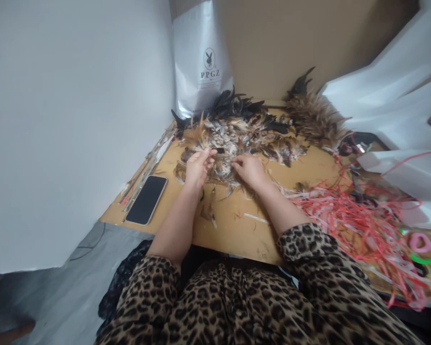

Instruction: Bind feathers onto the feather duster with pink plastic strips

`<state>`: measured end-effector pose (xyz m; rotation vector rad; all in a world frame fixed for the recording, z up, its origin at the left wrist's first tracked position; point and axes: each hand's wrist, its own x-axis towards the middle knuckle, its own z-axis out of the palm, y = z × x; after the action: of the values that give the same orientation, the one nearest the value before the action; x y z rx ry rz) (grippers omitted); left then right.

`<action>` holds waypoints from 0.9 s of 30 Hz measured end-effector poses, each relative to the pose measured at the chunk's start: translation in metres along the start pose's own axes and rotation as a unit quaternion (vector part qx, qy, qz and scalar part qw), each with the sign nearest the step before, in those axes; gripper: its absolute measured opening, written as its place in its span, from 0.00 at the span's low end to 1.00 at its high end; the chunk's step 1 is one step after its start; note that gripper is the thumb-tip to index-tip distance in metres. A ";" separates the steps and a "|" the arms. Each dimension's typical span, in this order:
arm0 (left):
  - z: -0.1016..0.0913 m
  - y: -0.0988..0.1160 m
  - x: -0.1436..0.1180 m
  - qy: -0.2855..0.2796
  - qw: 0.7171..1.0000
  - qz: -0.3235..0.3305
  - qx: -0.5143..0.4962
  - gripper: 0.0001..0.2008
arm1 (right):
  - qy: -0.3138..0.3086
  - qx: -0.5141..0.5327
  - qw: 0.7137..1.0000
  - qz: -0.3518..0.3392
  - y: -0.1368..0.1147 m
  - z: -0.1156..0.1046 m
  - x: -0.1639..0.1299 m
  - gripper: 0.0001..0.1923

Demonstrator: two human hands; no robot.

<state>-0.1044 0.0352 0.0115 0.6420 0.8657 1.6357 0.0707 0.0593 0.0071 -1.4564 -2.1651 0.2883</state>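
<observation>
My left hand (198, 167) is closed in a pinch, with a small black feather (220, 150) sticking out from its fingertips to the right. To its right, my right hand (251, 168) has thumb and forefinger drawn together at the near edge of the feather pile (226, 132). Whatever that pinch holds is too small to make out. Brown, white and black feathers make up the pile, some of them loose and some in tufts. A few stray feathers (209, 211) lie on the yellowish table (233, 235) nearer to me.
A phone (146, 200) lies at the left beside thin sticks (149, 163). White bags stand behind: a printed one (203, 57) and a large one (384, 91) at right. Red and white strips (359, 225), a pink ring (420, 243) and a brown feather bunch (314, 115) are on the right.
</observation>
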 end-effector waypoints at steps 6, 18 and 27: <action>0.001 -0.006 0.000 -0.023 1.000 -0.009 -0.003 0.08 | 0.008 -0.072 0.997 0.030 0.003 0.017 0.005 0.16; 0.000 -0.006 0.000 0.002 1.000 -0.023 0.021 0.09 | -0.020 0.193 0.981 0.015 0.020 0.012 0.012 0.10; -0.001 -0.009 0.000 0.004 0.999 -0.028 0.025 0.08 | -0.050 0.181 0.982 0.030 0.018 -0.025 0.013 0.12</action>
<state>-0.0999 0.0363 0.0034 0.6414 0.9251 1.5704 0.0947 0.0755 0.0238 -1.3217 -2.0131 0.7511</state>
